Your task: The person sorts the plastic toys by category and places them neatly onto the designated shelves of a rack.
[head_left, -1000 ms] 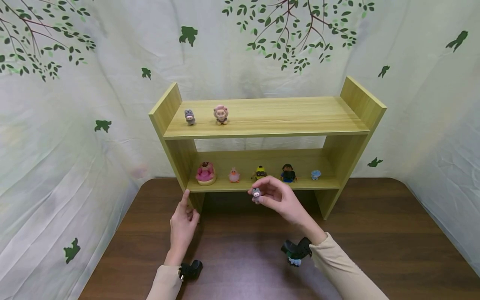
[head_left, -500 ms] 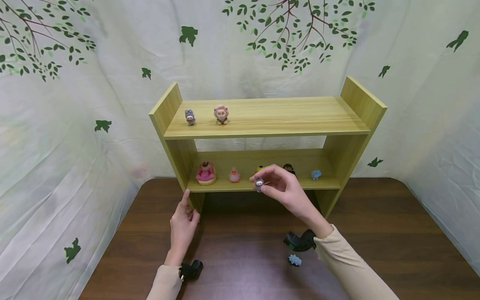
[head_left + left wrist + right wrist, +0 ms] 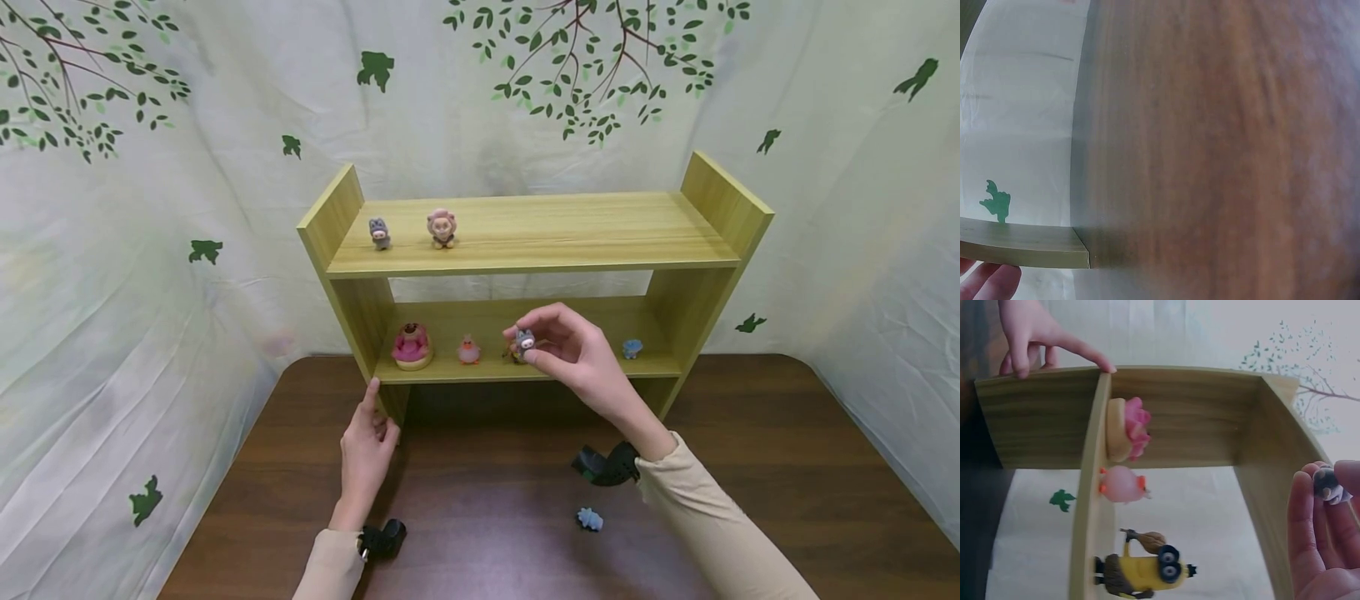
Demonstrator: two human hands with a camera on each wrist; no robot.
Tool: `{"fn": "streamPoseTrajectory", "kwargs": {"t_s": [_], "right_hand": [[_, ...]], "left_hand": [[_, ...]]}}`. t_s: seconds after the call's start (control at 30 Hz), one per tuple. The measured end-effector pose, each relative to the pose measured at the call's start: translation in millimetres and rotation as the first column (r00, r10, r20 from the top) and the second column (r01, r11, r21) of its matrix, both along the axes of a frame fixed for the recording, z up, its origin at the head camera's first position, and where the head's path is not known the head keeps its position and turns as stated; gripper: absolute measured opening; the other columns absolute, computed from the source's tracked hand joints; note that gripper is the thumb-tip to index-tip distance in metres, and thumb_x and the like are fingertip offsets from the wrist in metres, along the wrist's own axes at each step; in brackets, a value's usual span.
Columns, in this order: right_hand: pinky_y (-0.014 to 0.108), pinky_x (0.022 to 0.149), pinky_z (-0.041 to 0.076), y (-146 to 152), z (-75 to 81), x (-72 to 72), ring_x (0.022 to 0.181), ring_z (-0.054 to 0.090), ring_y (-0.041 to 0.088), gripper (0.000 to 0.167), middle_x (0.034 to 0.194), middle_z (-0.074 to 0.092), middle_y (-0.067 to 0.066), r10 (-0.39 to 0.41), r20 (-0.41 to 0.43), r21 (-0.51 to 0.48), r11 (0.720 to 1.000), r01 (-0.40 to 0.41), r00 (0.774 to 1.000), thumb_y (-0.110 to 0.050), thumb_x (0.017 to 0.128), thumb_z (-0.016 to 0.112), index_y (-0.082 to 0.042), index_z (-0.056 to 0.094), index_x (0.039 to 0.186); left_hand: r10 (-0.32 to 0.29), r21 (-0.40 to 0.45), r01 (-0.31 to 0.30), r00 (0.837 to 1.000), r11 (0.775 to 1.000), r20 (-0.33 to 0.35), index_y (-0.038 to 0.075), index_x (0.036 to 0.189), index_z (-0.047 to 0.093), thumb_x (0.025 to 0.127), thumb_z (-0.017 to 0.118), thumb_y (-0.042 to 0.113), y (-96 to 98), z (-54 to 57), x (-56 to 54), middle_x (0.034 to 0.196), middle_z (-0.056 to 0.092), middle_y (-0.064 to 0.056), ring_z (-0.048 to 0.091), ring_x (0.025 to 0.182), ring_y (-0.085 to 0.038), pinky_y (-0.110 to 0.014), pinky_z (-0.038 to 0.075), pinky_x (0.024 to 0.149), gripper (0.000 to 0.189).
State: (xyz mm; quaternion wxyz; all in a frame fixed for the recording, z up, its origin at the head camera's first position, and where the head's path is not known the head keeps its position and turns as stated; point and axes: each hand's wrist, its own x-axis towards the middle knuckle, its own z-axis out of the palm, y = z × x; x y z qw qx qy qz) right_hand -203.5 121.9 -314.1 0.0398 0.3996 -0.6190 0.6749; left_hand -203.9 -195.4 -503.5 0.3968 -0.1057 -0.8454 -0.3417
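Between its thumb and fingertips my right hand (image 3: 581, 358) pinches a small grey toy figure with ears and a pale face (image 3: 524, 342). In the head view, hand and figure are in front of the lower shelf, partly hiding the minion figure (image 3: 1147, 572) and fully hiding the dark-haired figure. My left hand (image 3: 363, 458) rests at the left front edge of the wooden shelf unit (image 3: 532, 271). Its straight index finger touches the edge where the lower board meets the side panel. In the left wrist view, only fingertips (image 3: 999, 284) show beside the panel.
On the lower shelf stand a pink bear figure (image 3: 410, 346), a pink duck figure (image 3: 468, 350) and a small blue figure (image 3: 632, 348). The upper shelf bears a grey figure (image 3: 379, 234) and a pink-hooded figure (image 3: 442, 229). A pale blue toy (image 3: 589, 519) lies on the brown table (image 3: 480, 475).
My right hand has risen and shifted slightly right with the grey figure, from below the lower shelf's edge to in front of the shelf opening. The left hand stays in place.
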Motion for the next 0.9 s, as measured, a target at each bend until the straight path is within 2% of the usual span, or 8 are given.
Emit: {"fn": "streamPoseTrajectory", "kwargs": {"t_s": [0.2,0.4,0.53,0.7,0.9], "right_hand": [[0.035,0.084,0.050,0.4,10.8,-1.5,0.100,0.062,0.034,0.025,0.110,0.059,0.029,-0.033,-0.019,-0.013,0.999,0.033,0.999,0.013,0.087,0.057,0.008,0.052,0.111],[0.035,0.083,0.051,1.5,19.5,-1.9,0.098,0.061,0.028,0.025,0.106,0.060,0.022,-0.081,-0.033,-0.013,0.997,0.081,0.996,0.012,0.086,0.059,0.008,0.053,0.110],[0.033,0.081,0.051,2.6,25.0,-2.5,0.097,0.061,0.028,0.024,0.105,0.060,0.025,-0.102,-0.046,-0.017,0.995,0.102,0.994,0.011,0.085,0.059,0.007,0.055,0.109],[0.031,0.076,0.051,3.3,32.0,-4.5,0.096,0.060,0.027,0.024,0.104,0.063,0.017,-0.129,-0.075,-0.021,0.992,0.127,0.989,0.012,0.085,0.060,0.006,0.055,0.108],[0.034,0.079,0.051,2.8,40.8,-6.0,0.095,0.061,0.028,0.025,0.103,0.063,0.019,-0.157,-0.112,-0.034,0.987,0.154,0.981,0.013,0.084,0.060,0.008,0.055,0.107]], "left_hand": [[-0.001,0.000,0.001,1.000,1.000,-0.004,0.021,0.147,0.036,0.074,0.059,-0.018,-0.2,-0.2,-0.4,0.080,0.049,-0.010,0.049,0.061,-0.015,-0.032,0.044,0.053,0.086],[-0.003,0.000,0.003,1.000,1.000,-0.004,0.021,0.148,0.035,0.074,0.060,-0.018,-0.1,-0.5,-0.3,0.081,0.049,-0.010,0.049,0.061,-0.015,-0.031,0.044,0.052,0.087],[-0.003,0.000,0.003,1.000,1.000,-0.002,0.022,0.148,0.035,0.074,0.060,-0.018,-0.2,-0.5,0.0,0.082,0.049,-0.010,0.049,0.062,-0.016,-0.032,0.043,0.053,0.087],[-0.004,0.000,0.004,1.000,1.000,-0.005,0.022,0.148,0.034,0.074,0.060,-0.018,-0.1,-0.2,0.3,0.081,0.050,-0.011,0.050,0.062,-0.016,-0.032,0.044,0.053,0.087],[-0.006,-0.002,0.006,1.000,1.000,-0.008,0.021,0.148,0.034,0.074,0.060,-0.018,0.1,0.0,0.4,0.082,0.050,-0.011,0.050,0.062,-0.016,-0.033,0.044,0.053,0.088]]}}
